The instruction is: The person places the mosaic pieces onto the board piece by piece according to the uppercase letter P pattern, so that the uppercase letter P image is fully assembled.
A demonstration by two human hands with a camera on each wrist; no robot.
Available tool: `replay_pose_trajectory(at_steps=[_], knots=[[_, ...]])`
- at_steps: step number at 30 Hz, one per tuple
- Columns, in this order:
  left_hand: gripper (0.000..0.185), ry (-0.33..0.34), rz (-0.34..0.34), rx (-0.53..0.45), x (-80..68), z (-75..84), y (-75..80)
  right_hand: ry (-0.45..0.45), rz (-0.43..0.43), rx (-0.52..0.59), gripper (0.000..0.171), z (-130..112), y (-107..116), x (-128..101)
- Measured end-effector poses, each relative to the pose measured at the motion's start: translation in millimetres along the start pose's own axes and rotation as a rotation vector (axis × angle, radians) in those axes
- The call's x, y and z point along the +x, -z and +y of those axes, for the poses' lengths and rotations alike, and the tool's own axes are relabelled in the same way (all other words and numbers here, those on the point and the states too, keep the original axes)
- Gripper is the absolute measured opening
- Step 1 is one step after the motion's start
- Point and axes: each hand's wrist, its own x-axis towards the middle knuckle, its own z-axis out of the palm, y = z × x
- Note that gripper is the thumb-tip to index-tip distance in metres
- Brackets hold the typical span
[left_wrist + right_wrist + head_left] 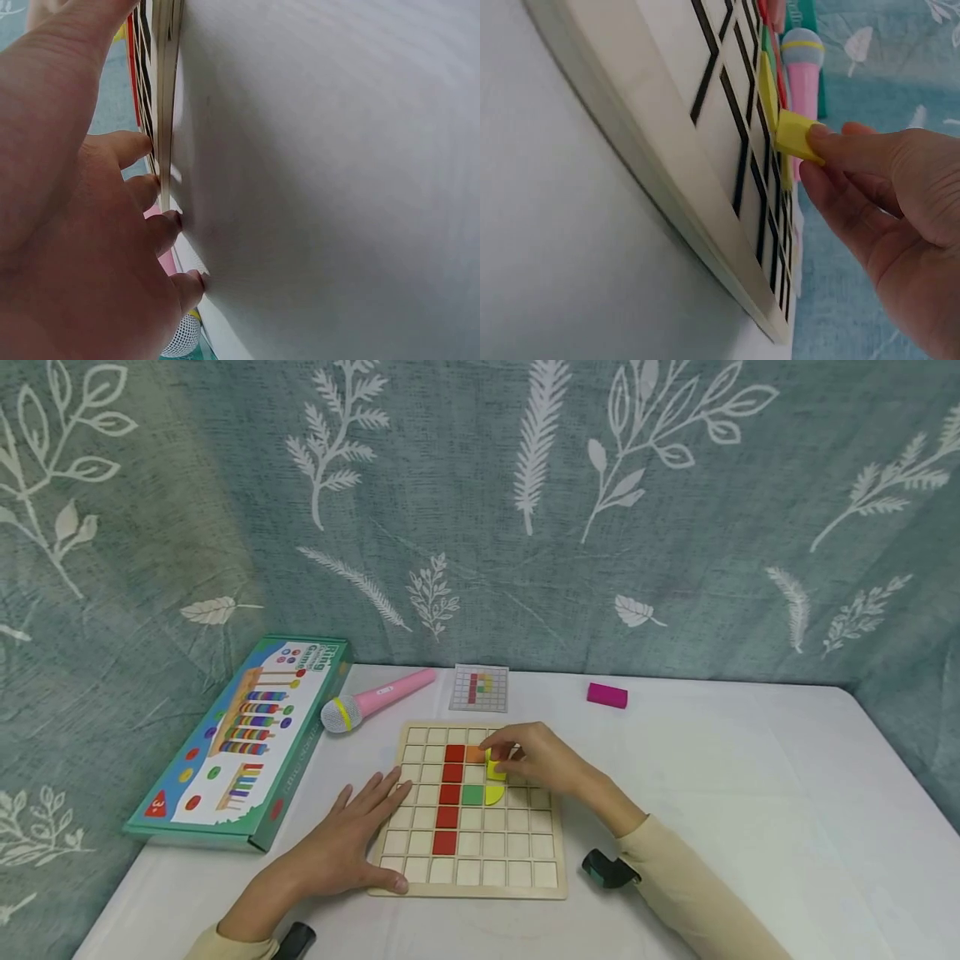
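A wooden grid board (525, 891) lies on the table in the head view. My left hand (341, 843) rests with spread fingers along its left edge, thumb at the near left corner. Above the grid, my right hand (551, 764) pinches a yellow square tile (793, 136) between thumb and fingers, tilted against the board in the right wrist view. A column of several red tiles (450, 794) fills one line of cells. Beside it sit an orange tile (474, 754), a green tile (472, 795) and a rounded yellow tile (493, 794). Another yellow piece is partly hidden by my right fingers.
Behind the board lie a small pattern card (480, 688) and a pink toy microphone (382, 696). A green game box (247, 735) takes up the left side. To the back right is a magenta block (607, 695). A leaf-patterned curtain (480, 510) hangs behind the table.
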Motion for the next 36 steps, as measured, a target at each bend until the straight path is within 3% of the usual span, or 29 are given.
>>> replay_pose_trajectory(at_steps=[18, 26, 32, 36], knots=[[0.114, -0.005, -0.01, 0.001, 2.6, 0.5, 1.5, -0.079, -0.02, -0.077, 0.021, -0.7, -7.5, 3.0], [0.114, -0.007, -0.023, 0.006, 4.1, 2.5, 2.5, -0.062, 0.0, -0.079, 0.021, 0.9, -10.0, 1.5], [0.115, 0.0, -0.018, 0.04, 3.2, 1.7, 2.7, -0.071, 0.059, -0.072, 0.017, 1.5, -8.9, -4.5], [0.116, 0.022, -0.058, 0.056, 3.6, 3.0, 7.4, -0.093, 0.111, -0.083, 0.017, 3.2, 0.2, -18.2]])
